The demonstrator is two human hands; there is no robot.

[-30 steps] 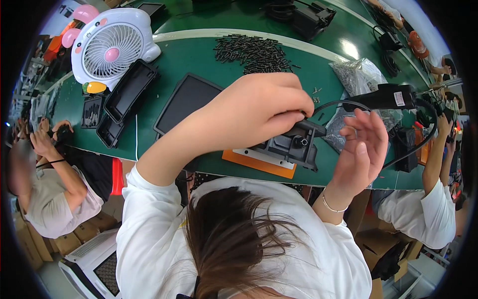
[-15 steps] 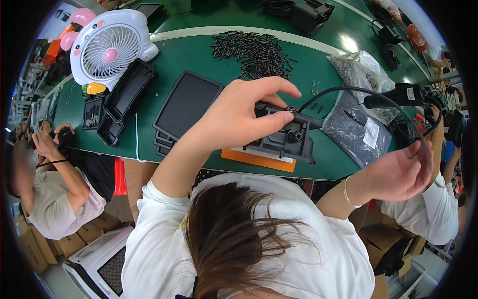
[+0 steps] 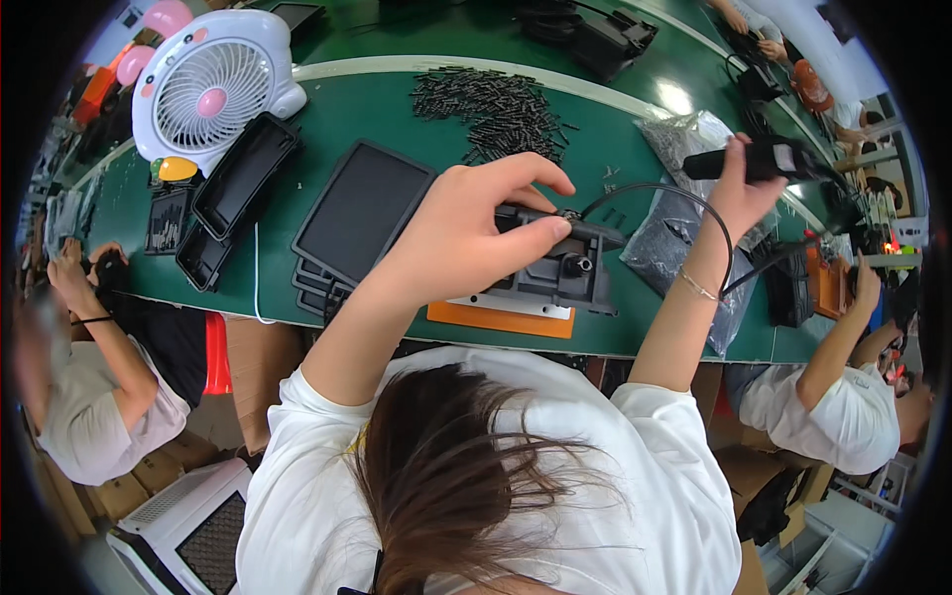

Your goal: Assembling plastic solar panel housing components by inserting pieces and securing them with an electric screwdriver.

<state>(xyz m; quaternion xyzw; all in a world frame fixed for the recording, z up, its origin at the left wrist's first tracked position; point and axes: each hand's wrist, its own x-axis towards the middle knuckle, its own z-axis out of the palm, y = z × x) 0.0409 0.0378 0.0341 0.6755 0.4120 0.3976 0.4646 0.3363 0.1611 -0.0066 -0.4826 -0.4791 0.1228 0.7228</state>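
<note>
My left hand (image 3: 476, 223) holds a black plastic housing (image 3: 585, 290) near the front edge of the table, thumb and fingers on its upper side. The housing has a round knob-like post and rests over an orange and white plate (image 3: 501, 315). From its top a black cable (image 3: 654, 186) arcs right and loops past my right forearm. Reaching out to the far right, my right hand (image 3: 746, 196) is closed around a black elongated device (image 3: 712, 165) with a pale label. The device's far end is blurred.
A heap of small black screw-like parts (image 3: 486, 114) lies at the back. On the left are flat black panels (image 3: 362, 213), black trays (image 3: 248, 183) and a white fan (image 3: 213, 89). Plastic bags (image 3: 650, 236) lie to the right. People sit at both sides.
My right hand has moved up and forward from the table's front right and taken hold of the black elongated device. The cable's loop has shifted. My left hand stays on the housing.
</note>
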